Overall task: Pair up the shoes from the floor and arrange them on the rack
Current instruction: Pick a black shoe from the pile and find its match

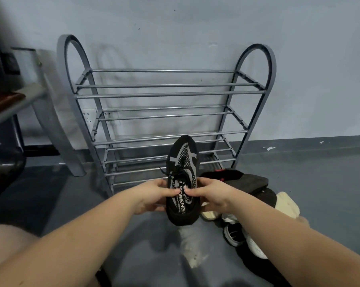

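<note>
Both hands, left hand (152, 193) and right hand (212, 194), clamp fingers on my black sneaker (182, 179); next I find its mate, then the rack (166, 112).

Dim, cool, even light; the rack (164, 112) casts a faint wall shadow, and edges bow and blur.

One black knit sneaker with grey stripes and black laces (183, 181) is up in the air, gripped by two bare hands, the left hand (152, 196) and the right hand (212, 195). One grey metal shoe rack with arched ends (164, 94) shows four tiers of bars. In the floor pile: one black slipper with a red mark (235, 177), one cream slipper (286, 206), one white-and-black sneaker (243, 237); further shoes there cannot be counted
</note>
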Demonstrator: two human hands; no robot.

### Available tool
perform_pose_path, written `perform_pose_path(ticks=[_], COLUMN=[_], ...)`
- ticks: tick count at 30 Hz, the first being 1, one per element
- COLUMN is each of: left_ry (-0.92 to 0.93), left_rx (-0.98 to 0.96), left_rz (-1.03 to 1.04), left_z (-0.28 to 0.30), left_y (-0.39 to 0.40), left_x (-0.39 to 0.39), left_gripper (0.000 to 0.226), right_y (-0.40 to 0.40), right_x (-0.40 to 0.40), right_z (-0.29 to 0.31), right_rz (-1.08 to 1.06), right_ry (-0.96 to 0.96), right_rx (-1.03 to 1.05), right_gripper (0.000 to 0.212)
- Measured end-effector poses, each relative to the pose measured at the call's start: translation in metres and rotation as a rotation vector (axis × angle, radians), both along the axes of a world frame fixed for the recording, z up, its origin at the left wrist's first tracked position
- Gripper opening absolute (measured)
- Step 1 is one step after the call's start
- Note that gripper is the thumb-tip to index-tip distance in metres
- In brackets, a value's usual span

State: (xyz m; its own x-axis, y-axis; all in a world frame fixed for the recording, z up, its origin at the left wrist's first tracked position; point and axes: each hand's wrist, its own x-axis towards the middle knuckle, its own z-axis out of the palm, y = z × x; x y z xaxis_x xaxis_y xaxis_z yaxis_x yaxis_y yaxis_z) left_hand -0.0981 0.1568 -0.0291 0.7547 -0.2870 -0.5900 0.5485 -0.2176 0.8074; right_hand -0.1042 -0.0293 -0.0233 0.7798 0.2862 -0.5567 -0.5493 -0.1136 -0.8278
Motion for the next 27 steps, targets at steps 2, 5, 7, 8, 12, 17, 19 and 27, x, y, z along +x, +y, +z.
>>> perform_pose_path(ticks=[2, 5, 7, 8, 12, 17, 19, 27], left_ry=[0.034, 0.084, 0.124, 0.145, 0.221, 0.299, 0.315, 0.381], left_rx=[0.007, 0.026, 0.039, 0.047, 0.106, 0.159, 0.174, 0.231], left_rz=[0.026, 0.06, 0.1, 0.121, 0.184, 0.2, 0.252, 0.407], left_z=[-0.019, -0.046, -0.065, -0.074, -0.107, -0.131, -0.141, -0.179], left_y=[0.01, 0.025, 0.036, 0.042, 0.064, 0.087, 0.093, 0.112], left_x=[-0.005, -0.012, -0.018, -0.02, -0.027, -0.03, -0.028, -0.018], left_gripper=[0.036, 0.04, 0.043, 0.044, 0.046, 0.027, 0.024, 0.028], right_y=[0.008, 0.024, 0.035, 0.041, 0.068, 0.103, 0.115, 0.152], right_x=[0.0, -0.002, -0.004, -0.006, -0.007, 0.001, 0.007, 0.022], right_z=[-0.021, -0.05, -0.071, -0.08, -0.113, -0.136, -0.146, -0.178], right_rz=[0.017, 0.021, 0.037, 0.042, 0.028, 0.061, 0.072, 0.101], right_ry=[0.022, 0.074, 0.116, 0.141, 0.236, 0.305, 0.312, 0.38], right_rx=[-0.029, -0.027, -0.012, -0.002, -0.006, -0.078, -0.104, -0.169], right_gripper=[0.057, 0.057, 0.054, 0.053, 0.054, 0.048, 0.048, 0.037])
